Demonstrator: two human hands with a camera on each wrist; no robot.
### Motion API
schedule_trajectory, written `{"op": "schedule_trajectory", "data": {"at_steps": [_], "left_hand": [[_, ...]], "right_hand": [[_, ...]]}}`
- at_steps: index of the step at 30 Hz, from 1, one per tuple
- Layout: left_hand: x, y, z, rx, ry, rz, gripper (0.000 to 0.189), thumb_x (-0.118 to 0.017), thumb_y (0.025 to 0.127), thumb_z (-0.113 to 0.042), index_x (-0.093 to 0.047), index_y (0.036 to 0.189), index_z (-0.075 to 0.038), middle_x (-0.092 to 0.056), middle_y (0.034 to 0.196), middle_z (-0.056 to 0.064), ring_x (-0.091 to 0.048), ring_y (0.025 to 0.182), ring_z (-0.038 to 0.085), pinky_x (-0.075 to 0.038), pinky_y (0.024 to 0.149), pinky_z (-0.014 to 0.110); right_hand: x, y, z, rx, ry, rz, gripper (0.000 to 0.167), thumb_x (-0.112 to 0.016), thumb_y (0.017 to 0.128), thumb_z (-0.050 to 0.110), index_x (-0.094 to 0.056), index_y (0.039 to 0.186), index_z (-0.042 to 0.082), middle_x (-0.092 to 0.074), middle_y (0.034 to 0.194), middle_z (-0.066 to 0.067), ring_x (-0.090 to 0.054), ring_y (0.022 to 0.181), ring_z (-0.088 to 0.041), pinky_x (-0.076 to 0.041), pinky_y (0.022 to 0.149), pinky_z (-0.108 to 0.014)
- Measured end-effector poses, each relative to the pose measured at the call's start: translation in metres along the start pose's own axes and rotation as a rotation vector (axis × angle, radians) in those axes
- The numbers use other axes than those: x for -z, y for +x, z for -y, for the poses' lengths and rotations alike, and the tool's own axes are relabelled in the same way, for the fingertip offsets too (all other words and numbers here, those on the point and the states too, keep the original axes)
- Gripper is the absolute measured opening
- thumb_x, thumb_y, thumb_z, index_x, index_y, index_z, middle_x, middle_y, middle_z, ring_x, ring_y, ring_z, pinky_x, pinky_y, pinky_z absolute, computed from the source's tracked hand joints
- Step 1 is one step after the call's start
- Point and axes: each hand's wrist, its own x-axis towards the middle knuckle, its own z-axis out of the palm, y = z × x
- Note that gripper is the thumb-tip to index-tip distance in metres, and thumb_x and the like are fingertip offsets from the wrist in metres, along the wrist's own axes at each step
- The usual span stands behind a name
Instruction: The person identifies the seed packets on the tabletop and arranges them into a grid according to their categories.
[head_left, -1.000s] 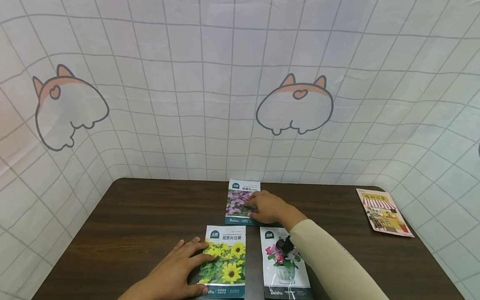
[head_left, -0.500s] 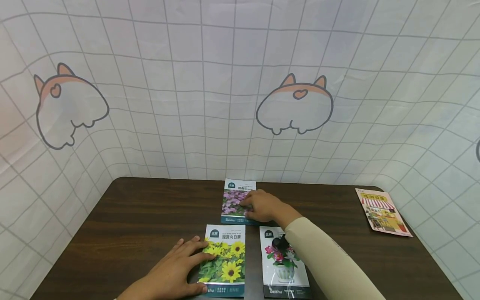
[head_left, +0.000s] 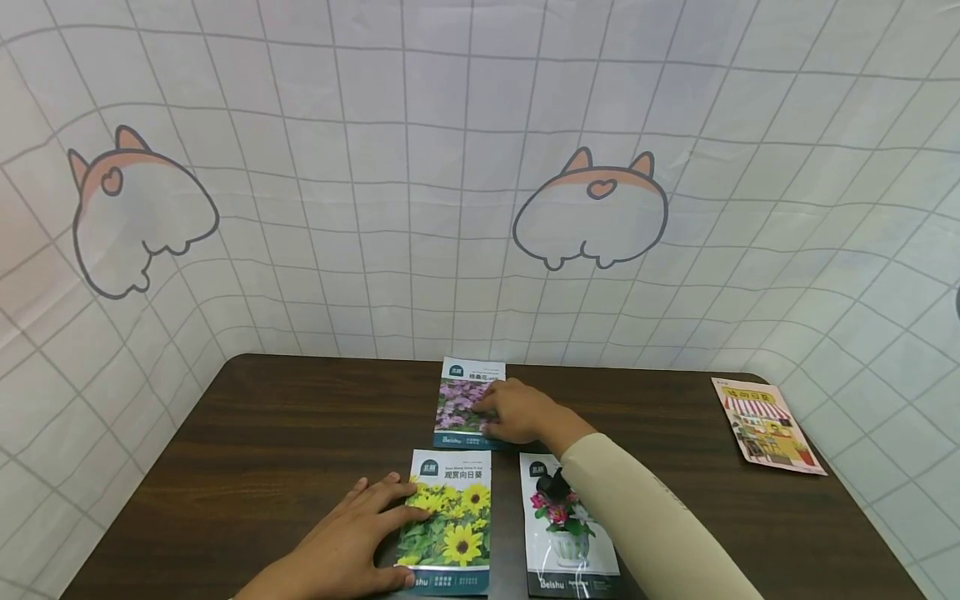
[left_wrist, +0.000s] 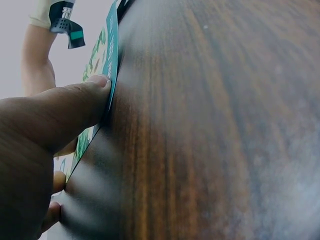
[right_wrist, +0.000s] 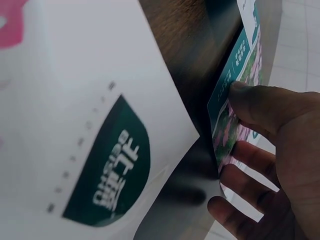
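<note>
In the head view, my left hand (head_left: 352,533) rests on the left part of a seed packet with yellow sunflowers (head_left: 463,517), which lies flat on the table. The left wrist view has its thumb (left_wrist: 85,97) at the packet's blue-green lower edge. Farther back, my right hand (head_left: 521,412) touches a seed packet with purple flowers (head_left: 457,404) on its right side, fingers and thumb (right_wrist: 260,102) on the printed face. Under the right forearm lies a white packet with a potted pink flower (head_left: 562,554), partly hidden by the sleeve.
A pink packet with a striped awning picture (head_left: 768,427) lies at the right edge of the dark wooden table (head_left: 285,433). White grid-patterned cloth (head_left: 337,208) with cartoon animals surrounds the table at the back and sides.
The purple-flower packet has slid a little to the left under my right hand, which moved along with it. My left hand and the sunflower packet have stayed in place.
</note>
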Motion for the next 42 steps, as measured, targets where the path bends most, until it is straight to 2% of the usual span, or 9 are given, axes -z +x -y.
{"op": "schedule_trajectory", "data": {"at_steps": [22,42], "left_hand": [[0.000,0.000,0.001,-0.024,-0.021,-0.013,0.070,-0.060,0.087,-0.076,-0.053,0.147,-0.041,-0.038,0.160,-0.002,-0.026,0.152,0.034,-0.020,0.117,0.067],[0.000,0.001,0.002,-0.025,0.002,-0.019,0.070,-0.060,0.086,-0.077,-0.053,0.146,-0.042,-0.039,0.159,-0.001,-0.027,0.151,0.034,-0.021,0.116,0.068]], "right_hand": [[0.002,0.006,0.011,0.008,0.002,0.011,0.044,-0.065,0.102,0.037,-0.062,0.144,0.026,-0.053,0.147,-0.005,-0.048,0.134,-0.029,-0.047,0.105,-0.047],[0.000,0.011,0.015,0.019,-0.016,0.004,0.046,-0.064,0.102,0.038,-0.060,0.147,0.027,-0.051,0.149,-0.005,-0.046,0.137,-0.030,-0.045,0.108,-0.047]]}}
